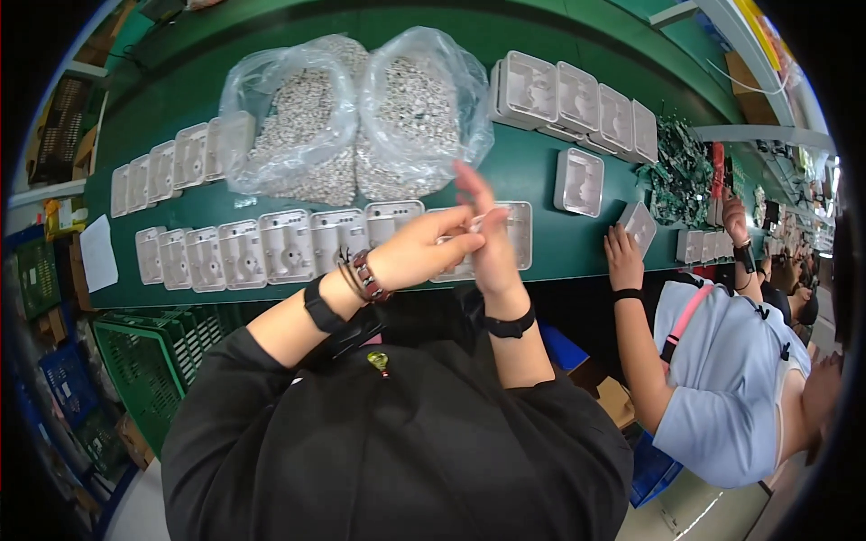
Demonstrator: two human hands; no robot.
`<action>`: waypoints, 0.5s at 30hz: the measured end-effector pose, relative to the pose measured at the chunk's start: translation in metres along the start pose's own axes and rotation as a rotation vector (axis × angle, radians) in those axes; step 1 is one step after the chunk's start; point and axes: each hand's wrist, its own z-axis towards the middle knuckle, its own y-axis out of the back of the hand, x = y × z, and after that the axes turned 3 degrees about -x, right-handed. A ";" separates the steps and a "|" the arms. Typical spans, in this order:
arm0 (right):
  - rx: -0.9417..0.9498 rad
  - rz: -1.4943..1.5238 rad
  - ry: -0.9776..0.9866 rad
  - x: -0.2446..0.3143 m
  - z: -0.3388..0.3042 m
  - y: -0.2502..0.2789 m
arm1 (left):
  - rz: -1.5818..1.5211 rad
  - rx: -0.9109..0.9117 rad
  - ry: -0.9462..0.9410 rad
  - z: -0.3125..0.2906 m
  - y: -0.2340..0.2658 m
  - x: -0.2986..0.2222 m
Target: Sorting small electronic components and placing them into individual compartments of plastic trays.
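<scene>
Our left hand (428, 245): curled, contents we cannot tell
Right hand (490, 248): half-spread
Bench (520, 169): green
Beside us: co-workers (722, 383), rightward
Bags (474, 101): two, clear

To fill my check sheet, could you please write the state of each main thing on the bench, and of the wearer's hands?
Left bag: open, filled with pale bits
Right bag: open, also filled
Front boxes: lined up, open side up
Back-right boxes: stacked
Single box: set apart, open side up
Green boards: heaped loosely
Left hand: meeting right hand; grip unclear
</scene>
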 end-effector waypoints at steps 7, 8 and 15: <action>-0.031 0.160 -0.086 -0.014 -0.037 0.025 | 0.472 -0.019 -0.062 -0.003 -0.007 0.031; 0.019 -0.087 0.006 -0.015 -0.041 0.037 | 0.463 -0.012 -0.052 -0.003 -0.003 0.034; 0.104 -0.566 0.104 -0.015 -0.055 0.050 | 0.696 0.069 0.043 0.001 0.004 0.063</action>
